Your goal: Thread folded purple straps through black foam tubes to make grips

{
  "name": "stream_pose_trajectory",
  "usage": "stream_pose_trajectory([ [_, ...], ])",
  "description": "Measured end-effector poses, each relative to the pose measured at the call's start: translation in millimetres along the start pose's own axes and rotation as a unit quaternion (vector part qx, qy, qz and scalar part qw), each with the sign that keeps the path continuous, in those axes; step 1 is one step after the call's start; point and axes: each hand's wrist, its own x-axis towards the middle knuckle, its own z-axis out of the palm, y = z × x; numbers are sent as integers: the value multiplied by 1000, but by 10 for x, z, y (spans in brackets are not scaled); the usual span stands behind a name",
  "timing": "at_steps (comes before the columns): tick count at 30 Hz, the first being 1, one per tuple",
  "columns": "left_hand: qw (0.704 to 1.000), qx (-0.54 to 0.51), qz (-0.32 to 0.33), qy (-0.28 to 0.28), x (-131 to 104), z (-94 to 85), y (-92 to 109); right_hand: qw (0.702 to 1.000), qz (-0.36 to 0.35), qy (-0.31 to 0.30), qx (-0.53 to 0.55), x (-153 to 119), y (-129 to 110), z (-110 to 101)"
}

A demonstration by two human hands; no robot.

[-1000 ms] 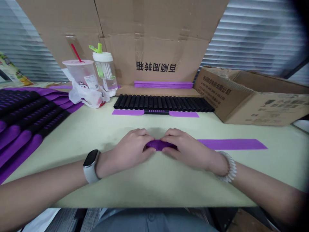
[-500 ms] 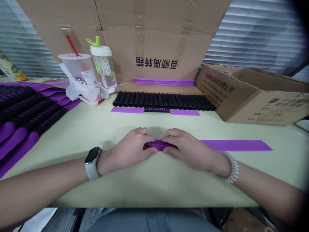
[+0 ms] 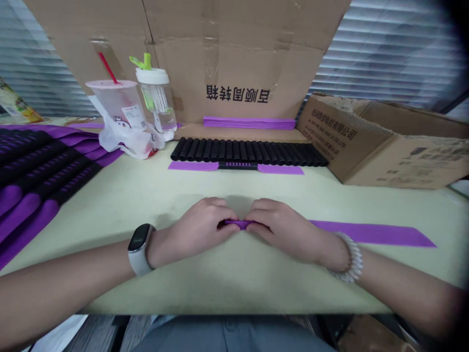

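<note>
A flat purple strip [image 3: 381, 233] runs out to the right from under my right hand [image 3: 280, 226], its far end cut at a slant. Between my hands its ribbed part is pinched narrow. My left hand [image 3: 208, 221] grips the left end with thumb and fingers, and my right hand pinches it just beside. The fingertips of both hands almost meet. Most of the gripped part is hidden by my fingers. Beyond my hands lies a row of black ribbed tubes [image 3: 249, 152], with a purple strip carrying a black sleeve [image 3: 238, 166] in front of it.
Sleeved purple strips [image 3: 47, 171] lie stacked at the left. A bagged cup [image 3: 117, 112] and a clear bottle [image 3: 157, 102] stand at the back left. Flat purple strips [image 3: 249, 122] lie against upright cardboard [image 3: 238, 58]. An open carton [image 3: 388, 146] sits at the right.
The ribbed part between my hands looks narrower, squeezed or folded. My fingertips have come closer together. The strip's free end has swung nearer to me and further right.
</note>
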Motion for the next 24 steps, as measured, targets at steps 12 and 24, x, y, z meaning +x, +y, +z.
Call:
stream_pose_trajectory([
  [12, 999, 8, 40, 35, -28, 9, 2, 999, -5, 30, 38, 3, 7, 46],
  [24, 978, 5, 33, 207, -92, -21, 46, 992, 8, 112, -63, -91, 147, -130],
])
